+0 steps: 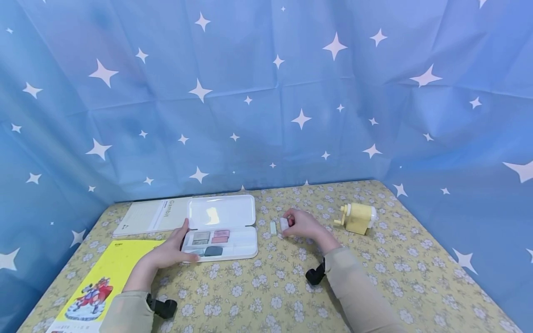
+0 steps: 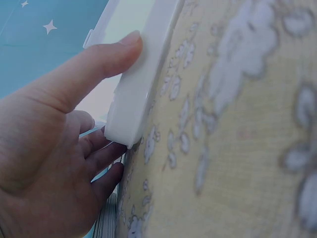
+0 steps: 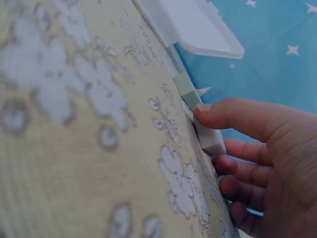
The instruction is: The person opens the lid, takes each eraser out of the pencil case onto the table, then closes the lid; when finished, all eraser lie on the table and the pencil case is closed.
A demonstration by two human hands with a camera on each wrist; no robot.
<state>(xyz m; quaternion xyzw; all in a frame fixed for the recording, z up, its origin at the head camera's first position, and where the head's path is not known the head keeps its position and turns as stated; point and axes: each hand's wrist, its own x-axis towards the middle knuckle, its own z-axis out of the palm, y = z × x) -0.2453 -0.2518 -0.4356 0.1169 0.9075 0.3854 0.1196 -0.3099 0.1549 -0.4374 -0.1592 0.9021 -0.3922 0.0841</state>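
Observation:
A white hinged pencil case (image 1: 243, 249) lies with its lid (image 1: 233, 210) folded back. Grey blocks (image 1: 201, 237), pink blocks (image 1: 220, 236) and a dark block (image 1: 213, 251) sit in its compartments. My left hand (image 1: 168, 252) holds the case's left end, thumb along the front edge and fingers round the corner, as the left wrist view also shows. To the right of the case, my right hand (image 1: 304, 225) pinches a white eraser-like block (image 3: 210, 140) close to the cloth. A pale green block (image 1: 273, 228) lies just left of that hand.
A yellow pencil sharpener (image 1: 358, 218) with a crank stands at the right. Behind my left hand lies a white notebook (image 1: 145, 216); a yellow book (image 1: 108, 268) lies under the left forearm. Blue star-patterned curtain (image 1: 258, 115) borders the back of the flowered tablecloth (image 1: 258, 300).

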